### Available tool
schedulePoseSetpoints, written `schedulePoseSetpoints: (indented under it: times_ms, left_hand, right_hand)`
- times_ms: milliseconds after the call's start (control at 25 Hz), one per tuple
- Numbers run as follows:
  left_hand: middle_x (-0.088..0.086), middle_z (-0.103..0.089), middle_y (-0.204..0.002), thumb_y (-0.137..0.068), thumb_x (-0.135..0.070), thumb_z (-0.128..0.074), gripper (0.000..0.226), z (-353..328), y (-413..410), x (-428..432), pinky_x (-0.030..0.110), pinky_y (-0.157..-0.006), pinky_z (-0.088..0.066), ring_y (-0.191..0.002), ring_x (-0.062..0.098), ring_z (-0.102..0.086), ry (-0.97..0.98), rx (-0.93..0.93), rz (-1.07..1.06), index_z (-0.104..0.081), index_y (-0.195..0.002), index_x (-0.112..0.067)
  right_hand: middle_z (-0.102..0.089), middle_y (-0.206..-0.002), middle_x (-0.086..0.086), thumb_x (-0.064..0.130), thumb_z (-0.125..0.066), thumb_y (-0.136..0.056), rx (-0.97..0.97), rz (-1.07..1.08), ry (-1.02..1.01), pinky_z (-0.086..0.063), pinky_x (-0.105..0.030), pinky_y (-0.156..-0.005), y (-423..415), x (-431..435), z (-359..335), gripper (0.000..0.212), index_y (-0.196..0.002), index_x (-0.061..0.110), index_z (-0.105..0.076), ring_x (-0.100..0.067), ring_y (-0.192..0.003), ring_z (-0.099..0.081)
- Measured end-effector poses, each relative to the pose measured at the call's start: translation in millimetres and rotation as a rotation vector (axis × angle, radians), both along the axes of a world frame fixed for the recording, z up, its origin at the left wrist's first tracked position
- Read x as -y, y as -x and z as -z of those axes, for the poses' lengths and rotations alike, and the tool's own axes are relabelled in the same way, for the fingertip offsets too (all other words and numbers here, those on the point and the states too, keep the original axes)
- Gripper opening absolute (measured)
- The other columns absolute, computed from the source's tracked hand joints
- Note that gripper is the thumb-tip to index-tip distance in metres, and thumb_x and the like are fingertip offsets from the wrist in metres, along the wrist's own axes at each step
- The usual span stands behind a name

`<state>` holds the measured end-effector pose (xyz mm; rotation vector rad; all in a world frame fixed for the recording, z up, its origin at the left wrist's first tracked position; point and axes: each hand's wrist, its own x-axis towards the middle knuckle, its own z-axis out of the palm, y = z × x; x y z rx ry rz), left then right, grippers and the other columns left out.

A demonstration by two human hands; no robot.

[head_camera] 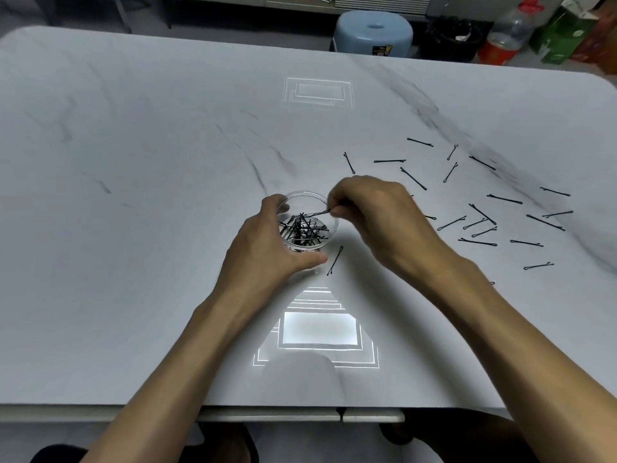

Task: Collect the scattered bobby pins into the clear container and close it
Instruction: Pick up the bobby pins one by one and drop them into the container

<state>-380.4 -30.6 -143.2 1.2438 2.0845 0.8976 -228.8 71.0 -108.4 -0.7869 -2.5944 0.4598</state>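
A small round clear container [329, 208] stands open in the middle of the white marble table [150, 228], with several black bobby pins [303, 228] piled inside. My left hand [267, 242] wraps around its left and near side. My right hand [374, 212] pinches one bobby pin [319, 213] by its end, holding it over the container's mouth. One pin [335, 261] lies just right of the container. Several more pins [480, 215] are scattered across the right half of the table. No lid is visible.
Bright rectangular light reflections [319, 329] lie on the table near its front edge. Beyond the far edge stand a blue plastic stool [374, 33], a bottle with a red label [504, 35] and a green box [564, 35].
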Motion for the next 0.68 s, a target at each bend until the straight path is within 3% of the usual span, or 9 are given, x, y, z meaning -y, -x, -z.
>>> schedulePoseSetpoints:
  times_ms: [80,160,240,320,520,680]
  left_hand:
    - [-0.011,-0.053,-0.137,-0.058,-0.041,-0.087,0.095,-0.8,-0.5,1.2,0.027,-0.094,-0.043,-0.124,0.009,-0.051,0.000,0.004,0.015,-0.038,-0.137,-0.027]
    - [-0.012,-0.053,-0.137,-0.058,-0.042,-0.086,0.094,-1.0,0.1,2.2,0.027,-0.094,-0.043,-0.123,0.009,-0.052,0.001,0.000,0.016,-0.038,-0.137,-0.027]
    - [-0.013,-0.054,-0.135,-0.057,-0.044,-0.086,0.093,-0.8,3.2,3.8,0.032,-0.096,-0.045,-0.122,0.009,-0.052,0.002,-0.003,-0.001,-0.039,-0.135,-0.029]
    - [-0.015,-0.053,-0.134,-0.056,-0.045,-0.086,0.092,-0.6,7.0,4.7,0.036,-0.096,-0.045,-0.121,0.011,-0.053,0.011,-0.007,-0.029,-0.039,-0.134,-0.030]
    - [-0.014,-0.053,-0.135,-0.057,-0.046,-0.086,0.091,-1.5,8.7,2.2,0.035,-0.094,-0.045,-0.121,0.013,-0.053,0.021,-0.025,-0.056,-0.039,-0.134,-0.029]
    - [-0.013,-0.052,-0.137,-0.058,-0.043,-0.087,0.092,-1.6,2.0,-0.7,0.034,-0.097,-0.044,-0.124,0.013,-0.051,0.021,-0.003,-0.040,-0.038,-0.135,-0.028]
  right_hand:
    - [-0.068,-0.081,0.003,0.012,-0.066,-0.084,0.044,-0.055,0.018,-0.047,-0.038,-0.069,13.3,2.0,5.8,0.007,-0.090,0.016,-0.068,-0.017,-0.081,-0.054]
    - [-0.070,-0.089,0.005,0.012,-0.069,-0.084,-0.013,-0.060,0.068,-0.044,-0.029,-0.075,16.8,1.9,10.3,0.014,-0.096,0.017,-0.071,-0.014,-0.087,-0.055]
    - [-0.070,-0.092,0.002,0.007,-0.067,-0.084,-0.170,0.045,0.115,-0.043,-0.022,-0.077,11.0,-3.1,10.3,0.016,-0.096,0.016,-0.072,-0.011,-0.086,-0.057]
    - [-0.069,-0.088,0.001,0.004,-0.068,-0.082,-0.201,0.146,0.196,-0.042,-0.015,-0.073,-2.4,-9.1,14.9,0.015,-0.091,0.016,-0.073,-0.005,-0.078,-0.057]
    - [-0.060,-0.093,0.006,0.015,-0.075,-0.076,0.218,0.014,0.326,-0.042,-0.022,-0.075,-17.9,1.0,37.5,0.016,-0.088,0.025,-0.072,-0.008,-0.082,-0.053]
    - [-0.054,-0.088,0.006,0.006,-0.061,-0.079,0.298,-0.030,0.118,-0.045,-0.032,-0.071,-23.6,9.5,42.5,0.017,-0.081,0.023,-0.060,-0.015,-0.085,-0.046]
